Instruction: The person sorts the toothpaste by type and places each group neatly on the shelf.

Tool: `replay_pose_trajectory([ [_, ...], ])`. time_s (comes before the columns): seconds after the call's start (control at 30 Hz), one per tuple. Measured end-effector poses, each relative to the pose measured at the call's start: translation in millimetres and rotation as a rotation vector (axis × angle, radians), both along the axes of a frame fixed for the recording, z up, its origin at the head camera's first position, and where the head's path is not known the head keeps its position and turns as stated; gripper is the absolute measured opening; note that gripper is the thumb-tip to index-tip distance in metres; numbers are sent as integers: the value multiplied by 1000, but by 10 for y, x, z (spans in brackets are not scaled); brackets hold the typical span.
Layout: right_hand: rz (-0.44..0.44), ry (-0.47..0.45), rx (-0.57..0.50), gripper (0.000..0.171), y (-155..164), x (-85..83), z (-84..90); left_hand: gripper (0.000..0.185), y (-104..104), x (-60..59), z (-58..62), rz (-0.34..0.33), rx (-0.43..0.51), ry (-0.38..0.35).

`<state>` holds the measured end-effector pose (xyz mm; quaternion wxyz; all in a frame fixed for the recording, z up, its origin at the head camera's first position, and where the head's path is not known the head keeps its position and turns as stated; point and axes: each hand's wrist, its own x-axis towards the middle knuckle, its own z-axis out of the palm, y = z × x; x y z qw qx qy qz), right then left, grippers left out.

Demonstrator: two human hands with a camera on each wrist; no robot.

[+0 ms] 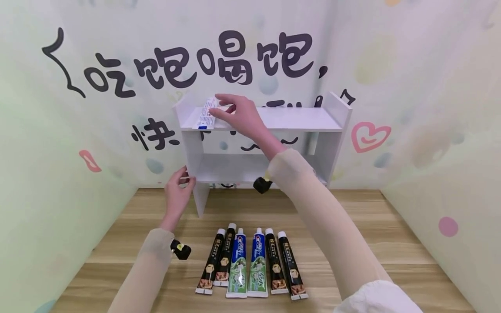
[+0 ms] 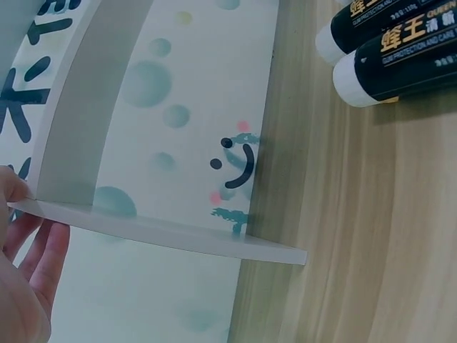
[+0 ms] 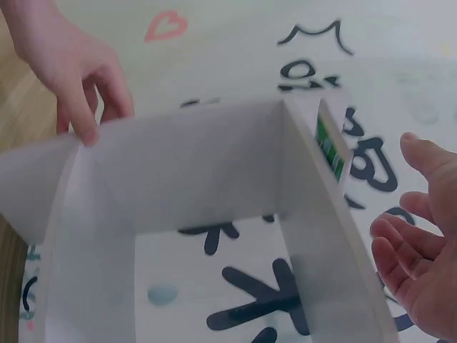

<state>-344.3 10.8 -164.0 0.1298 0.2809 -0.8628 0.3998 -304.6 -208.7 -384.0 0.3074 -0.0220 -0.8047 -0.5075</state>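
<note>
My right hand is over the top board of a white two-tier shelf, its fingers loosely bent. Beside it, at the board's left end, stands a slim white pack with small print and a blue end. The right wrist view shows a green face on the pack and a gap between it and my right hand. Lower down, my left hand grips the edge of the shelf's left side panel, thumb on one side and fingers on the other, as the left wrist view shows.
On the wooden table before the shelf lies a row of toothpaste tubes: two blue-green ones in the middle, black ones on both sides, caps toward the shelf. A printed wall rises behind.
</note>
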Motion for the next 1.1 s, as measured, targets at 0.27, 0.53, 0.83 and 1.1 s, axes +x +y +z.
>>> replay_pose_trajectory([
  [0.27,70,109,-121,57,317,427,-177,45,-21,-28,75,-78,-1,-54],
  [0.53,152,138,-169,60,631,791,-545,44,-22,-81,10,-111,43,-62],
  [0.83,147,132,-157,67,950,1011,-997,43,5,-89,-14,-66,69,-66],
  [1.1,96,109,-150,72,1223,1108,-1362,45,19,-104,-14,-62,108,-99],
])
